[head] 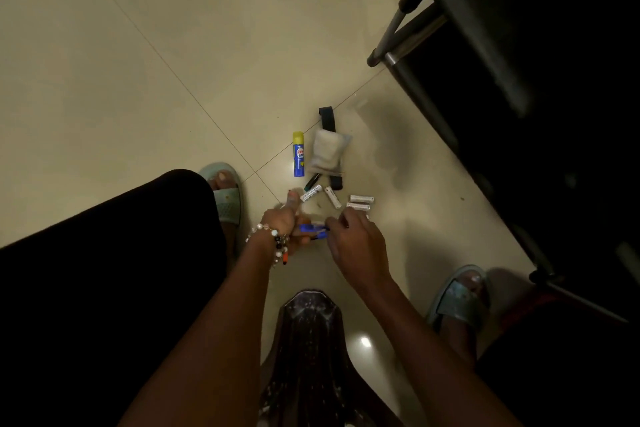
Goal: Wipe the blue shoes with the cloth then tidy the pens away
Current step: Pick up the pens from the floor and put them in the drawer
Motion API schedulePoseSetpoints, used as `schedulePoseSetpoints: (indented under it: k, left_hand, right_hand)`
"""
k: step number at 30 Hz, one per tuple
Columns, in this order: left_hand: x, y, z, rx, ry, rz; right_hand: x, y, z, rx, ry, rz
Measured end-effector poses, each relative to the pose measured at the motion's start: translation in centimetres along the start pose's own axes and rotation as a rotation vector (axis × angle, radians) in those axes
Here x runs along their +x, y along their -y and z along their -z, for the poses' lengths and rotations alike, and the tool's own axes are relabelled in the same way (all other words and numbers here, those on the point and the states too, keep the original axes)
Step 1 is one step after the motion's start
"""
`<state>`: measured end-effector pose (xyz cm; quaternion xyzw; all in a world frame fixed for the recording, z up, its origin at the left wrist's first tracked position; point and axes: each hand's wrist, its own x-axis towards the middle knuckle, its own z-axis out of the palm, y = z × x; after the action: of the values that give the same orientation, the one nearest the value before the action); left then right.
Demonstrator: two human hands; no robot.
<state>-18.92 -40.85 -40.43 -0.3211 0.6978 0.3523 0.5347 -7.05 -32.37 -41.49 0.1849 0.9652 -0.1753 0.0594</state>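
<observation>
Pens [360, 203] lie flat on the floor [138, 80], just above the right hand [353, 239], pointing sideways. That hand is loose; the left hand [285, 224] grips blue pens [311, 230].

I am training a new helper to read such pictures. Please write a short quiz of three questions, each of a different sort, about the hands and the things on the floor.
1. True or false: the left hand grips blue pens.
2. Which thing lies directly left of the cloth?
A. a white pen
B. the glue stick
C. a slipper
3. Fill in: the white pens lie on the ___, beyond the right hand.

Key
1. True; its fingers are curled round them.
2. B; the stick, with its yellow cap, lies beside the cloth.
3. Floor; nothing holds them.
</observation>
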Motion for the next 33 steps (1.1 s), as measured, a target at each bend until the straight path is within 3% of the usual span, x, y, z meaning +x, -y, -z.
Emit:
schedulePoseSetpoints:
  k: [4,9,13,16,21,25,27,31,33]
  left_hand:
    - [-1.0,0.2,-0.3,0.036,0.209,0.111]
    - [-0.4,0.7,-1.0,-0.003,0.211,0.078]
    - [-0.2,0.1,-1.2,-0.092,0.278,0.052]
    - [-0.3,-1.0,-1.2,0.034,0.36,-0.024]
    - [-0.3,-1.6,-0.8,0.139,0.257,-0.189]
    - [-1.1,-1.1,-1.2,0.04,0.193,-0.133]
    - [-0.9,-0.6,-0.9,-0.089,0.142,-0.093]
    - [0.3,0.0,2.0,-0.18,-0.043,-0.132]
    - [0.9,0.0,3.4,-0.214,-0.128,-0.127]
  right_hand:
    - [-2.7,0.2,1.1,-0.01,-0.139,0.049]
    - [-2.1,-1.5,0.6,-0.108,-0.155,0.052]
    - [-0.1,-2.1,0.7,-0.078,-0.135,0.241]
    - [0.4,-1.8,1.3,0.045,-0.095,0.388]
    - [-0.8,-2.5,2.3,0.204,-0.191,0.23]
    - [-1.1,-1.1,2.1,0.242,-0.151,0.216]
    - [-1.2,0.1,2.0,0.293,-0.108,0.167]
    - [-1.5,0.3,-0.4,0.312,-0.01,-0.16]
    - [-1.6,0.1,-2.3,0.164,0.152,-0.101]
